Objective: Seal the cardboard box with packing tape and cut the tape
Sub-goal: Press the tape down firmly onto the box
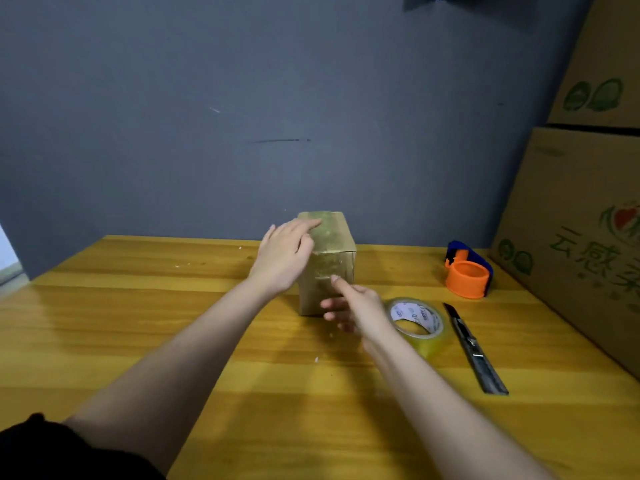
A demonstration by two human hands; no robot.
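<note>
left hand [284,252] flat on cardboard box [337,268] top, fingers released; right hand [353,304] fingers released, fingertip on front

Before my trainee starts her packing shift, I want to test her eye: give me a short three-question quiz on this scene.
1. True or false: the utility knife lies on the table, held by no hand.
2. Which hand rests on top of the cardboard box? A) left hand B) right hand
3. Fill in: the tape roll lies between the box and the ____.

Key: 1 true; 2 A; 3 utility knife.
</note>
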